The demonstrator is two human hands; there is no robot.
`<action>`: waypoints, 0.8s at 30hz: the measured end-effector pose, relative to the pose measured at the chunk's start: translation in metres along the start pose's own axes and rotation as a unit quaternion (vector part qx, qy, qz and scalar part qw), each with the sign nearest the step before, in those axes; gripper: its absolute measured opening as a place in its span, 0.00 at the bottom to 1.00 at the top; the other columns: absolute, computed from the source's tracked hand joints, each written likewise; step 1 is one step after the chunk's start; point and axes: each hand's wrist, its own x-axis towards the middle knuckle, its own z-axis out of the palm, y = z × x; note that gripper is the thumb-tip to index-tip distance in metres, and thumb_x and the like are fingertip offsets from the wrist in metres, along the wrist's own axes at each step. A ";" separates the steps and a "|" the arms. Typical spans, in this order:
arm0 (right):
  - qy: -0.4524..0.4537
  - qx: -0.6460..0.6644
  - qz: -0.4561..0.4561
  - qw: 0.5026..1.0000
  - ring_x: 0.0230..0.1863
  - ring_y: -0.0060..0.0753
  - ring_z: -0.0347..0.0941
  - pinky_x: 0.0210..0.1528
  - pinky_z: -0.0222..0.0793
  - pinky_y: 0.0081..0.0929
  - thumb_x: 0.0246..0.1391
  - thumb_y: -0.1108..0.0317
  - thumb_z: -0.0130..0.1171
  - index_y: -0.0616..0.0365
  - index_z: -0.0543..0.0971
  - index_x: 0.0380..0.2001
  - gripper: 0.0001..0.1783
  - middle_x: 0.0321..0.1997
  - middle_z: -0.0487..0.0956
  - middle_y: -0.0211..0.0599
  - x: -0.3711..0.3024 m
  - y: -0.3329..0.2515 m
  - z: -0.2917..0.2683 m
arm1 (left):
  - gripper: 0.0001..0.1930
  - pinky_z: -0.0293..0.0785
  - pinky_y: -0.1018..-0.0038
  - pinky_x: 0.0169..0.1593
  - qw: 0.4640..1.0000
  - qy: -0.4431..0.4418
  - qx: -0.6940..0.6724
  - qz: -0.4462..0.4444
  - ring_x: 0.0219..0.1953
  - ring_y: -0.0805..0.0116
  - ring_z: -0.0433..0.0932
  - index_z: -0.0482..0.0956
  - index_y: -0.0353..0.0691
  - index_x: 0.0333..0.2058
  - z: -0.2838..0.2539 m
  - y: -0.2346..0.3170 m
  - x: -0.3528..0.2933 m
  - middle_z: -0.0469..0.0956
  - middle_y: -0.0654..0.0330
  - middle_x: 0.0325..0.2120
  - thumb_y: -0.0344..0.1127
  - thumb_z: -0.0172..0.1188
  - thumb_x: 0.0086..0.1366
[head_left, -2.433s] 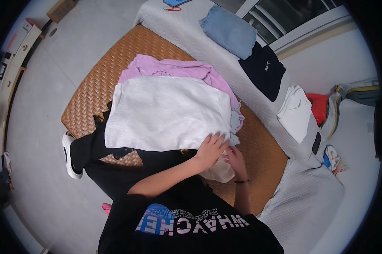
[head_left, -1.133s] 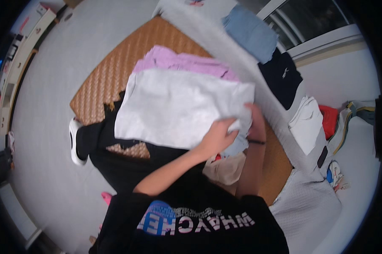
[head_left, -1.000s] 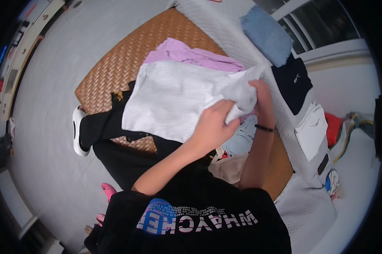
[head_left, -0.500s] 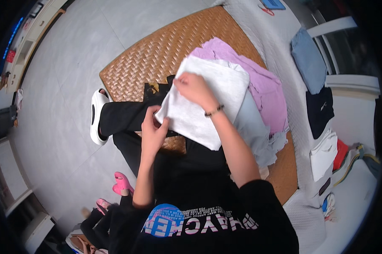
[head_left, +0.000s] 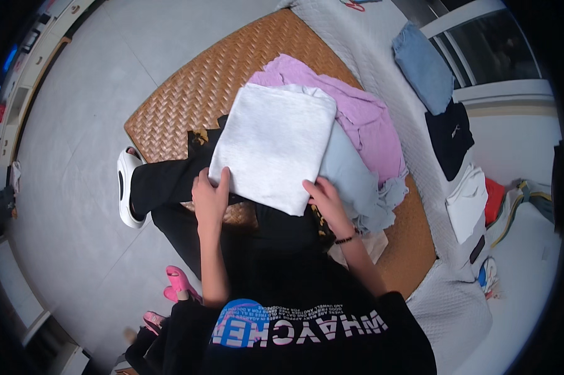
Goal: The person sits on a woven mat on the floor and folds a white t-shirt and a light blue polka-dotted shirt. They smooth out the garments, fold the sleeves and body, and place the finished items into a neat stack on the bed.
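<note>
A folded white garment (head_left: 276,147) lies as a neat, nearly square bundle in front of me, above my lap. My left hand (head_left: 211,195) grips its near left corner, thumb on top and fingers underneath. At the near right corner, my right hand (head_left: 327,203) pinches the edge between thumb and fingers. Partly under the bundle and to its right lie a pale blue garment (head_left: 347,169) with a ruffled edge and a crumpled lilac garment (head_left: 369,128). A black cloth with a gold pattern (head_left: 197,139) shows by the bundle's left side.
All this rests on a woven brown mat (head_left: 213,81) edged by a quilted white cover (head_left: 338,47). Folded jeans (head_left: 422,65), a black garment (head_left: 449,137) and a white garment (head_left: 468,203) line the right side. Another person's pink slippers (head_left: 181,281) show at lower left.
My right hand has moved from the top of the white garment down to its near right corner. My left hand keeps hold of the left corner. The whole view has shifted slightly.
</note>
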 end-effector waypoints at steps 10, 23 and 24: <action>-0.089 0.095 -0.007 0.991 0.50 0.28 0.74 0.53 0.69 0.25 0.57 0.70 0.59 0.69 0.70 0.55 0.24 0.51 0.77 0.41 -0.073 -0.048 -0.013 | 0.20 0.69 0.77 0.45 0.861 -0.227 -0.439 -0.119 0.39 0.72 0.75 0.73 0.33 0.49 -0.053 -0.012 -0.057 0.77 0.62 0.37 0.28 0.62 0.57; -0.032 0.039 0.065 0.997 0.53 0.27 0.71 0.54 0.66 0.25 0.59 0.56 0.61 0.65 0.70 0.57 0.29 0.51 0.76 0.37 -0.059 0.028 -0.049 | 0.38 0.69 0.79 0.40 0.902 -0.311 -0.280 -0.104 0.34 0.76 0.71 0.58 0.33 0.63 -0.015 -0.044 -0.045 0.74 0.63 0.32 0.49 0.63 0.63; -0.034 0.098 0.061 0.993 0.54 0.29 0.70 0.55 0.66 0.27 0.58 0.56 0.61 0.66 0.69 0.58 0.31 0.53 0.75 0.39 -0.044 0.036 -0.046 | 0.36 0.70 0.79 0.41 0.894 -0.305 -0.303 -0.127 0.34 0.76 0.72 0.61 0.32 0.61 -0.006 -0.036 -0.034 0.75 0.62 0.32 0.49 0.64 0.62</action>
